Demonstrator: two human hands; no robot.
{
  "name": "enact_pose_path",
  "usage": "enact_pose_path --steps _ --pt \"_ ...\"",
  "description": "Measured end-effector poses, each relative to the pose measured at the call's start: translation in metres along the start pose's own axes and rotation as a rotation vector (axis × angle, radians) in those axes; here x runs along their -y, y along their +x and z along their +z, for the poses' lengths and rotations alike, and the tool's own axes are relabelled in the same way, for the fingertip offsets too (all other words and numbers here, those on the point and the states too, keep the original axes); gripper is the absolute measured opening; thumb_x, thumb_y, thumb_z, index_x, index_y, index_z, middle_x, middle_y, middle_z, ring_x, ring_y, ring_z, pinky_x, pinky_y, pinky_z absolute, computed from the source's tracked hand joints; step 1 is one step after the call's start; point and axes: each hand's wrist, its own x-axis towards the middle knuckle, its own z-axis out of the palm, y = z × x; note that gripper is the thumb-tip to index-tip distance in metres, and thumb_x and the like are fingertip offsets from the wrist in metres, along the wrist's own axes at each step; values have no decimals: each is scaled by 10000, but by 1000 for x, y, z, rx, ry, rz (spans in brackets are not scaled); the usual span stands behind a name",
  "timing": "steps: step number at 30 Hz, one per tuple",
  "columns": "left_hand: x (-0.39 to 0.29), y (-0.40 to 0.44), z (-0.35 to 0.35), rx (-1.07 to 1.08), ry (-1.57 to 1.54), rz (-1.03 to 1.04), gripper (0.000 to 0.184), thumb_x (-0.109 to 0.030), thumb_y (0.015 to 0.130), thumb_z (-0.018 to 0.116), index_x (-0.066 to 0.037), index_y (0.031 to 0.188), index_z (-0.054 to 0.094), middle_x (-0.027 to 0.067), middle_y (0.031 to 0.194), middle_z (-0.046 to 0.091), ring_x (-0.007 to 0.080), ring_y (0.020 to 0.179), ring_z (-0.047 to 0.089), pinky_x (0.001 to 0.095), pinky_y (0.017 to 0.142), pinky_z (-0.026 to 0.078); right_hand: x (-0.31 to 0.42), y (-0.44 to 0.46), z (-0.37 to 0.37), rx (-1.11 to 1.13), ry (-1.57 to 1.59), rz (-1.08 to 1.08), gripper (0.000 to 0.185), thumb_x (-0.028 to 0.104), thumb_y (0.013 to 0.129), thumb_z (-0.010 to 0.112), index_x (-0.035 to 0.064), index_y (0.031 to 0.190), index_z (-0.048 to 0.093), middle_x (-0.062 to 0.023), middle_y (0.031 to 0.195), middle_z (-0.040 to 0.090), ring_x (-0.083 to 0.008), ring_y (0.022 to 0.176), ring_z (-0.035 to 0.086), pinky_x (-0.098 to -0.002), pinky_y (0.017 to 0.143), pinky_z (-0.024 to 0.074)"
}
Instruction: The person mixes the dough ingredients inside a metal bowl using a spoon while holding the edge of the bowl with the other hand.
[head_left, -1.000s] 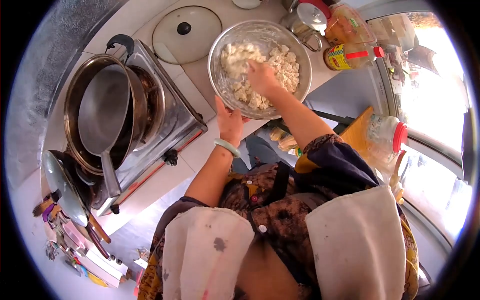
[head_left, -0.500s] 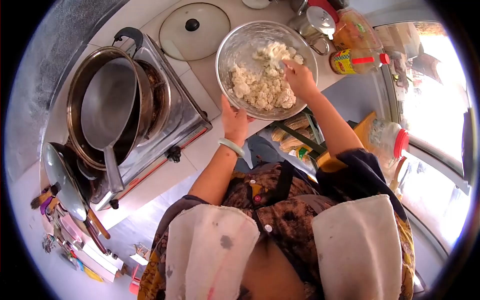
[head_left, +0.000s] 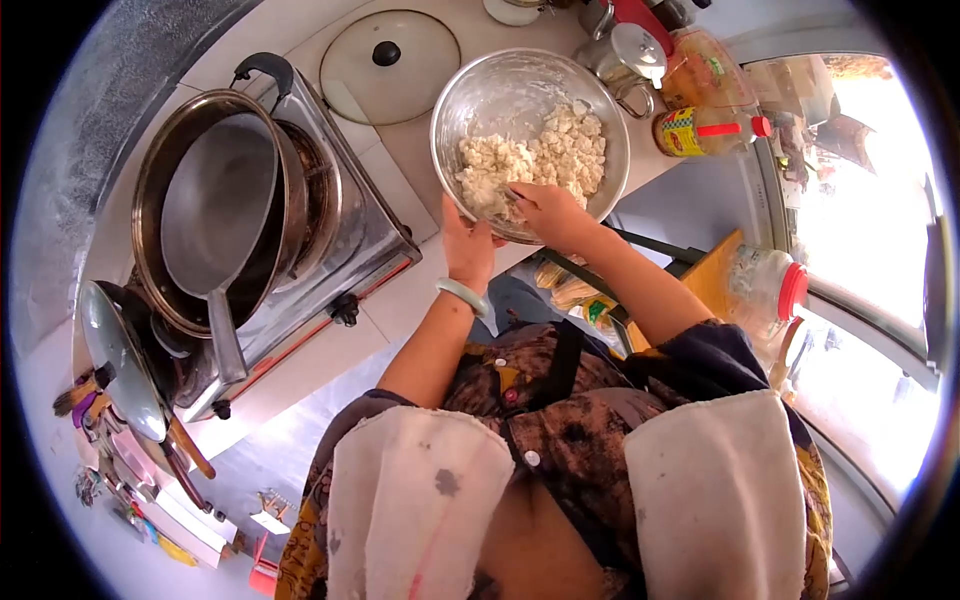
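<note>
A steel mixing bowl (head_left: 470, 95) stands on the counter, holding lumpy, crumbly dough (head_left: 570, 140). My left hand (head_left: 468, 245) is closed on the bowl's near left rim, thumb along the outer wall. Inside the bowl, my right hand (head_left: 553, 215) grips a thin greyish utensil (head_left: 513, 192) whose end is buried in the dough at the near left. Dough and fingers hide most of that utensil, so its exact kind is unclear.
Left of the bowl, a gas stove (head_left: 350, 225) carries a large pot (head_left: 145, 200) with a saucepan (head_left: 215, 210) inside. A glass lid (head_left: 420, 60) lies behind. A steel pitcher (head_left: 635, 55) and an oil bottle (head_left: 690, 132) stand close on the right.
My right hand has moved from the bowl's right side to its near left, bringing the utensil along. The dough has been shifted about. My left hand stays at the rim.
</note>
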Motion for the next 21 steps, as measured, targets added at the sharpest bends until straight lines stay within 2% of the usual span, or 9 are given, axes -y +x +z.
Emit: enact_pose_path --steps 5,7,8,10,13,16,17,20,21 --pt "9 2 -1 -23 57 20 675 35 940 404 -144 1509 87 116 1083 564 193 777 631 313 624 574 -13 48 0 -253 -87 114 292 196 923 447 95 1161 583 -262 937 637 -429 902 614 -493 806 484" --pt "12 1 -2 -10 90 68 658 34 939 405 -139 1502 112 115 1093 559 193 772 630 310 632 572 -20 64 -23 -271 188 322 284 177 931 469 86 1156 615 -248 914 650 -415 839 638 -454 732 509" --pt "11 0 -1 -22 94 45 651 33 938 405 -136 1499 120 115 1095 558 191 784 629 309 638 573 -46 69 -22 -405 149 266 314 159 925 504 86 1211 613 -193 878 675 -335 746 659 -392 671 512" --pt "3 -2 3 -49 89 6 638 30 936 406 -129 1493 137 113 1099 555 189 808 626 307 650 574 -42 58 -43 -378 533 453 366 168 924 529 73 1273 581 -128 893 685 -226 710 652 -343 639 505" --pt "-1 -5 1 -35 103 26 636 26 937 408 -125 1492 137 119 1111 548 186 821 620 308 647 576 -35 50 -50 -409 761 608 372 183 924 546 46 1268 584 -94 932 678 -138 713 627 -311 621 495" --pt "2 0 -1 1 83 4 648 23 940 420 -129 1497 126 123 1101 537 186 814 613 308 652 581 -45 73 -13 -431 658 534 380 185 911 556 68 1271 582 -131 947 680 -208 724 655 -339 637 506" --pt "4 1 -2 -12 82 -3 653 19 942 424 -128 1500 118 123 1097 537 185 803 613 308 653 582 -72 81 11 -375 352 384 392 192 896 564 94 1275 583 -171 935 681 -290 751 667 -369 661 513" --pt "7 2 -1 -33 83 -28 670 7 948 434 -121 1508 90 119 1080 537 185 783 614 306 654 583 -35 44 21 -270 225 293 351 194 943 545 58 1263 594 -23 748 604 -110 586 520 -244 532 412" --pt "5 1 -1 -34 98 -38 676 4 950 436 -116 1511 79 115 1073 537 185 787 615 305 653 583 -30 34 22 -209 237 287 350 191 939 548 62 1261 598 -20 737 601 -104 588 517 -244 530 411"
